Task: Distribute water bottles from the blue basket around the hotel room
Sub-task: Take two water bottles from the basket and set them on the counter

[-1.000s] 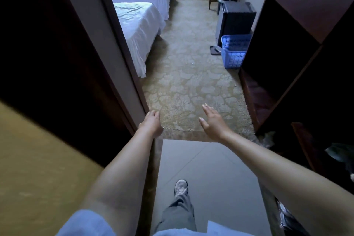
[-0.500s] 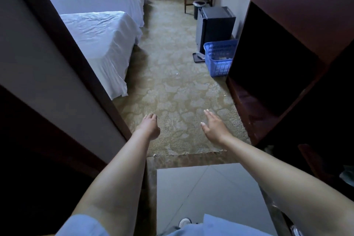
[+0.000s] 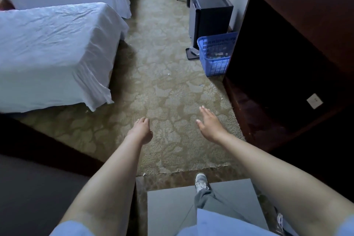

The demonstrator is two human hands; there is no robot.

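person stepped past doorway onto carpet | left hand (image 3: 141,130) fingers loosely curled, right hand (image 3: 208,123) fingers straight, both empty | basket (image 3: 215,53) now closer, well ahead of right fingertips | pickup pending

No legible text, label, brand or number anywhere in view.

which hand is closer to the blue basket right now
Right. The right hand, open, reaches over the carpet on the basket's side of the room, though well short of the blue basket. The left hand hangs further left, toward the beds, holding nothing.
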